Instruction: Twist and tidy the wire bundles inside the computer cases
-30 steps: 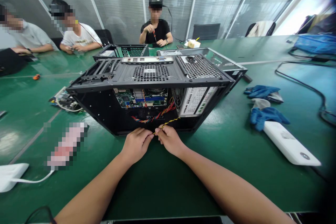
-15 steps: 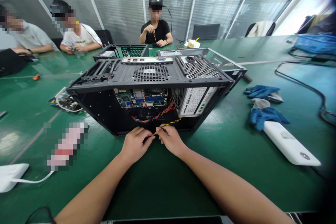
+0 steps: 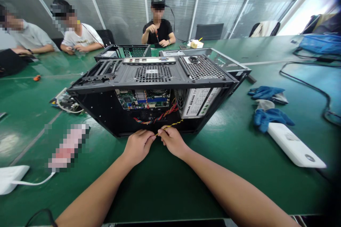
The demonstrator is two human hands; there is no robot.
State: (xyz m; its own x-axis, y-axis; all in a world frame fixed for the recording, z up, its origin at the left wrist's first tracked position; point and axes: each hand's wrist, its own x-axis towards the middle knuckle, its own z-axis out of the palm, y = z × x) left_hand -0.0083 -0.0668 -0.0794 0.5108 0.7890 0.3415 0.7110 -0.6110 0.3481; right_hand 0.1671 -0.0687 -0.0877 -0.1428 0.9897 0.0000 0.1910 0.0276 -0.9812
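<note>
Observed: both hands work at the near lower edge of the open computer case [image 3: 151, 74], which lies on its side on the green table [image 3: 239, 170]. The left hand [image 3: 138, 147] and the right hand [image 3: 173, 142] are closed in narrow pinches that meet on the free end of the yellow-and-black cable [image 3: 172, 125]. Whatever sits at that end, plug or bare lead, is hidden by the fingertips.

Location: the cable comes out of the case opening just below the power supply [image 3: 198, 101] and beside the red-and-blue wire bundle [image 3: 157, 117]. Its near end lies just in front of the case rim, above the table.

Judgement on handling: the work is fine and close. It is best done with the grip kept near the tip, both wrists low over the table, and only slight tension on the lead, since a hard pull would load its hidden far end inside the case. The neighbouring bundle should be kept out of the pinch.

Orientation: the cable's long axis runs from lower left to upper right in the head view. The free end points toward the person and slightly to their left; the other end runs away and to the right into the case. The visible run is nearly straight and rises gently away from the hands.
</note>
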